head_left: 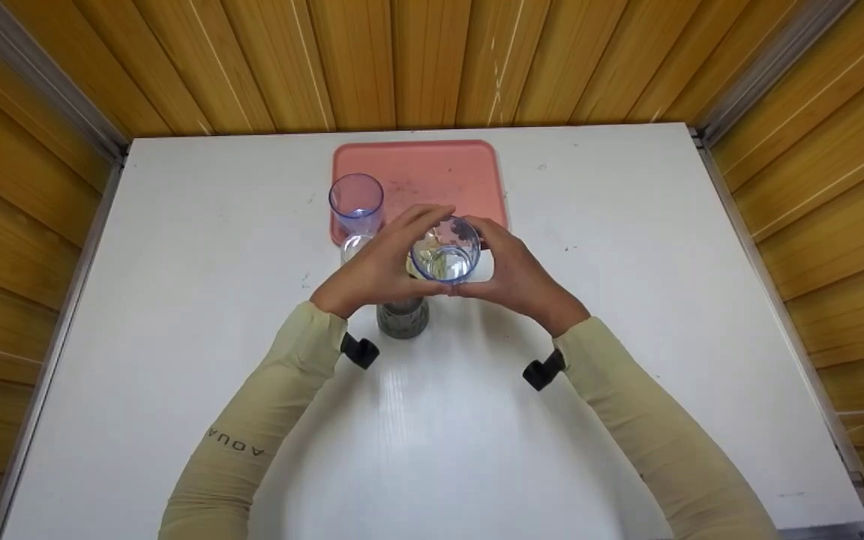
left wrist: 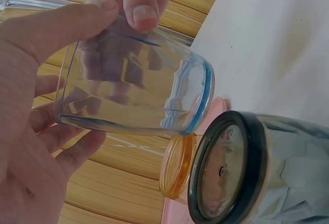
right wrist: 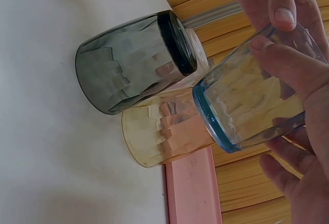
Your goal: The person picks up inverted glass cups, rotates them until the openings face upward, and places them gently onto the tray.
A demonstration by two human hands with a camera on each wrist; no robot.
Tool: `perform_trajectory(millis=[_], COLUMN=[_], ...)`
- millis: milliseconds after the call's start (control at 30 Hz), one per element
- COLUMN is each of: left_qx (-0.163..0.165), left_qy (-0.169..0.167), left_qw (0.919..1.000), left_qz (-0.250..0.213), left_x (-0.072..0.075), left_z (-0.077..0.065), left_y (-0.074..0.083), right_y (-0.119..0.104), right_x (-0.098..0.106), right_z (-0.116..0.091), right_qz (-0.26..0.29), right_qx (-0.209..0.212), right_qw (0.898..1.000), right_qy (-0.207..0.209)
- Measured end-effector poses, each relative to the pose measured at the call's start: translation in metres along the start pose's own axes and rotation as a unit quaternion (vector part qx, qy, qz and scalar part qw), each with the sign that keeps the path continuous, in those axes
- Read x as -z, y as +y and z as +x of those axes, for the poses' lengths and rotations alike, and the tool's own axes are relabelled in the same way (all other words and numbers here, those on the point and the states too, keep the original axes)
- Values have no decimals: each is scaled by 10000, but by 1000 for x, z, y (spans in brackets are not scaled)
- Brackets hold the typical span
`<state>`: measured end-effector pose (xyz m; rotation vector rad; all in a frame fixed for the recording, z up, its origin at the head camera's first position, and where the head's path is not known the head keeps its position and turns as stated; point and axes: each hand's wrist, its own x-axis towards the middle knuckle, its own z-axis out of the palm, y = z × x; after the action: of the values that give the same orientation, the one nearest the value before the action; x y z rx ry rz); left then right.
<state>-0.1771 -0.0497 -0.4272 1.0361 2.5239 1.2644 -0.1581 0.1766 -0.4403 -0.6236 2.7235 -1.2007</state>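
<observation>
Both hands hold a blue-tinted clear drinking glass [head_left: 445,251] in the air, mouth up. My left hand [head_left: 376,271] curves round its left side and my right hand [head_left: 520,274] round its right. Thumbs meet at the near side, with fingers spread along the far side. In the right wrist view, the thick blue base [right wrist: 212,118] points down toward the table. Beside it, under the left hand, a smoky grey glass [head_left: 403,321] stands upside down. An amber glass [right wrist: 164,126] stands upside down next to the grey one, mostly hidden by the hands in the head view.
A pink tray [head_left: 439,165] lies at the back of the white table [head_left: 627,300]. A purple-blue glass [head_left: 355,196] stands at its left edge, with a clear glass [head_left: 355,246] just in front. Wood-panelled walls [head_left: 432,60] enclose the back and sides.
</observation>
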Motion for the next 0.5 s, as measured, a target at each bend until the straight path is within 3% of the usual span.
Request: perform_trajectory(millis=[500], left_qx=[231], left_qy=[-173], left_qw=[9994], left_qz=[-184], left_x=[2], left_z=[0], left_y=[-2], right_y=[4], right_x=[-1], right_z=[-2], right_qz=[71], right_qx=[224], right_qw=[9995], right_qy=[198])
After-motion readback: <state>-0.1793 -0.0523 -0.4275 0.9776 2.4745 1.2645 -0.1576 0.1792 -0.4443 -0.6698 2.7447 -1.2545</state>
